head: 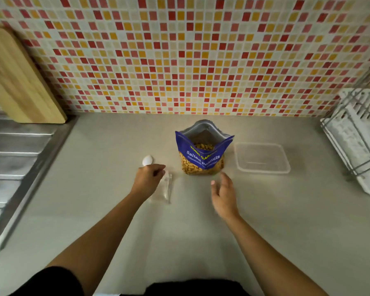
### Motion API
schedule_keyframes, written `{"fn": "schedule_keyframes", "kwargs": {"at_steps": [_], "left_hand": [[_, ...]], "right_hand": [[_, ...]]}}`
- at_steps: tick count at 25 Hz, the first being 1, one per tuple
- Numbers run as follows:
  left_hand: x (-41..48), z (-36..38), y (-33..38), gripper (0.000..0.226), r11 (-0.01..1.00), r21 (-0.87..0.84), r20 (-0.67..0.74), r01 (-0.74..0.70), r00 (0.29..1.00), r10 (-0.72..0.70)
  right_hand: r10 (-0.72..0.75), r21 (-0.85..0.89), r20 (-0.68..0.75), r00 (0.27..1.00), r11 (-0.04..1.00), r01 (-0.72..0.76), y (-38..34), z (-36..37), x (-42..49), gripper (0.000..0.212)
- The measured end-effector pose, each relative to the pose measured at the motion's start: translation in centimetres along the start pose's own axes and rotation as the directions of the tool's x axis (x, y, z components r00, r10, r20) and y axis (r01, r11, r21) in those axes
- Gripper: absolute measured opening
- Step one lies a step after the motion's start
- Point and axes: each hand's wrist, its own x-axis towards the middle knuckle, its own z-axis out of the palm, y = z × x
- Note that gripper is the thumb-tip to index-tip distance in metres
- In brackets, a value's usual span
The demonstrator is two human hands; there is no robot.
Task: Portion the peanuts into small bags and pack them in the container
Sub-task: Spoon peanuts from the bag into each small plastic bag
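An open blue bag of salted peanuts stands upright mid-counter, its top spread wide. To its right sits a clear, lidless plastic container. Small clear plastic bags lie flat on the counter left of the peanut bag. My left hand is over their upper end, fingers curled down and pinching the top bag. The bowl of a white spoon shows just behind that hand; its handle is hidden. My right hand hovers in front of the peanut bag, fingers relaxed, holding nothing.
A steel sink and drainboard fill the left side, with a wooden cutting board leaning on the tiled wall. A white dish rack stands at the right edge. Bare grey counter lies in front of me.
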Motion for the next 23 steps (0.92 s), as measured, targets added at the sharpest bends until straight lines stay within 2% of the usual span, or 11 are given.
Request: {"fn": "schedule_keyframes", "kwargs": {"at_steps": [4, 7, 11, 18, 23], "left_hand": [[-2.4, 2.0, -2.2, 0.026, 0.978, 0.208, -0.044, -0.024, 0.998, 0.034], [-3.4, 3.3, -2.7, 0.029, 0.949, 0.31, -0.084, 0.05, 0.996, -0.025], [-3.1, 3.9, -3.1, 0.036, 0.944, 0.258, -0.137, 0.206, 0.975, -0.175], [-3.0, 3.8, -2.2, 0.048, 0.957, 0.178, -0.183, 0.229, 0.963, -0.197], [-2.7, 3.7, -2.3, 0.038, 0.962, 0.007, -0.23, 0.271, 0.937, -0.262]], "right_hand": [[-0.129, -0.371, 0.074, 0.989, 0.917, 0.147, 1.9, 3.1, -2.8, 0.068], [-0.118, -0.49, 0.094, 0.988, 0.859, 0.15, 2.3, 3.2, -3.1, 0.074], [-0.12, -0.518, 0.091, 0.989, 0.842, 0.15, 2.4, 3.3, -3.2, 0.071], [-0.153, -0.508, 0.084, 0.985, 0.844, 0.174, 2.5, 3.2, -3.2, 0.08], [-0.148, -0.506, 0.095, 0.984, 0.844, 0.176, 2.5, 3.1, -3.2, 0.082]]}}
